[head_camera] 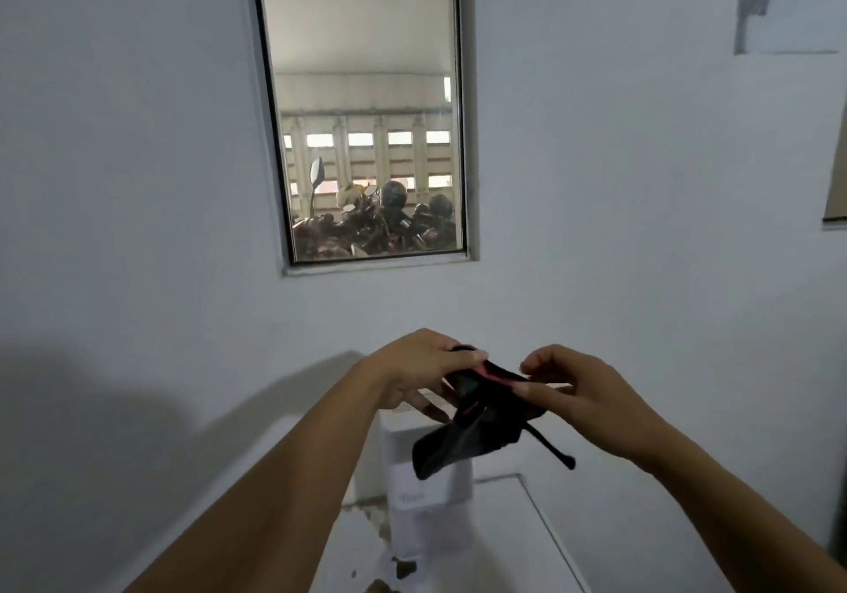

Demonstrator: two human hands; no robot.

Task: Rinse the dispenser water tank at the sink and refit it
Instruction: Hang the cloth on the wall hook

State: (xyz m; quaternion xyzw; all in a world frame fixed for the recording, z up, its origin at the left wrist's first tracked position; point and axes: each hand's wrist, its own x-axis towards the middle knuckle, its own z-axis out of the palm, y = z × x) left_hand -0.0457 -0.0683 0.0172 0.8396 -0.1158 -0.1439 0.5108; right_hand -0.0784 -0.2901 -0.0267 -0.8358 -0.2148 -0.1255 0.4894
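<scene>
A white box-shaped dispenser [428, 496] stands on a white surface against the wall, partly hidden behind my hands. Above it, both hands hold a black fabric pouch [463, 441] with a red strip and a dangling black cord. My left hand [419, 370] grips the pouch's upper left end, fingers curled over it. My right hand [580, 388] pinches its right end between thumb and fingers. The water tank itself cannot be made out, and no sink is in view.
A tall narrow window [366, 107] in the white wall looks out on parked motorcycles. The white surface [518, 542] under the dispenser has chipped, stained patches [394, 565] at its front left. Papers hang on the wall at the upper right [788, 1].
</scene>
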